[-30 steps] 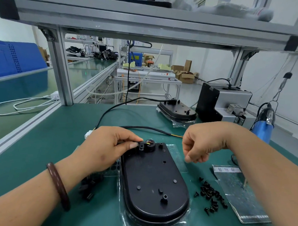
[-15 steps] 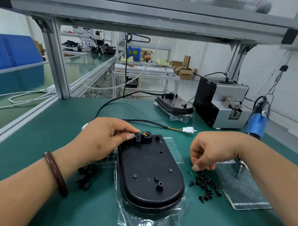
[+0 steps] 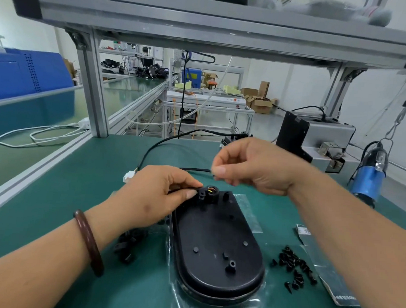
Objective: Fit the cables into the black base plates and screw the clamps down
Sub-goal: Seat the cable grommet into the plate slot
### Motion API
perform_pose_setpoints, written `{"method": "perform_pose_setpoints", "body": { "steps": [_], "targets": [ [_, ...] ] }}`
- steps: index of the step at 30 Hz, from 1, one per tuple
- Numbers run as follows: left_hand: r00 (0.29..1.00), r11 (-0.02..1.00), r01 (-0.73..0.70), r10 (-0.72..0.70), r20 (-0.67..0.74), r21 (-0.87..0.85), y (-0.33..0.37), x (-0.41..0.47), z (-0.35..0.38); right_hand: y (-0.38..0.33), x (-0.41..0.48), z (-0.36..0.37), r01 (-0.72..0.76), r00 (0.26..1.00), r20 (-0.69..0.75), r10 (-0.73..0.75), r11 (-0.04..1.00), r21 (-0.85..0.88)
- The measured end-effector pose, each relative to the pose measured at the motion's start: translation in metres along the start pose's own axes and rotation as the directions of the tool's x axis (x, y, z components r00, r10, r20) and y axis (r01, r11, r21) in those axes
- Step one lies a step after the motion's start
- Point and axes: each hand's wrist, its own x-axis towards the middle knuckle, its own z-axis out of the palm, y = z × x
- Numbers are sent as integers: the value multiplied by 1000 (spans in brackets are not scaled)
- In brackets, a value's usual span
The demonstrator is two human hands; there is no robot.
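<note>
A black oval base plate (image 3: 215,241) lies on a clear bag in front of me. A black cable (image 3: 151,149) runs from the far side to the plate's far end, where coloured wires show in a round opening (image 3: 211,190). My left hand (image 3: 159,193) pinches the cable against that end of the plate. Above and just right of the opening, my right hand (image 3: 250,164) hovers with thumb and forefinger pinched on a small dark screw that barely shows. Loose black screws (image 3: 294,270) lie right of the plate. Black clamps (image 3: 127,245) are heaped to its left.
A blue electric screwdriver (image 3: 369,180) hangs at the right beside a grey screw feeder (image 3: 322,137). Next to the screws lies a flat plastic bag (image 3: 326,271). A white connector (image 3: 128,176) sits beyond my left hand. An aluminium post (image 3: 93,92) stands at the far left.
My right hand dropped to the screw pile, then rose up and left to above the plate's far end with its fingertips pinched. My left hand stayed on the cable.
</note>
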Motion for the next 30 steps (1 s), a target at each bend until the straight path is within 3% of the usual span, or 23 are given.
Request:
{"method": "perform_pose_setpoints", "body": {
  "steps": [4, 9, 21, 30],
  "targets": [
    [998, 992, -59, 58, 6, 115, 3, -5, 2, 17, 14, 26, 19, 1000, -7, -19, 999, 25],
    [991, 974, -30, 59, -120, 225, 4, -2, 10, 26, 13, 23, -23, 1000, 9, 22, 985, 174],
    [978, 973, -65, 106, -178, 222, 5, -2, 13, 28, 15, 25, -63, 998, 16, 61, 985, 160],
    [950, 929, -166, 241, -199, 331, 8, -5, 13, 26, 17, 25, -79, 997, 14, 77, 985, 151]
  ]
}}
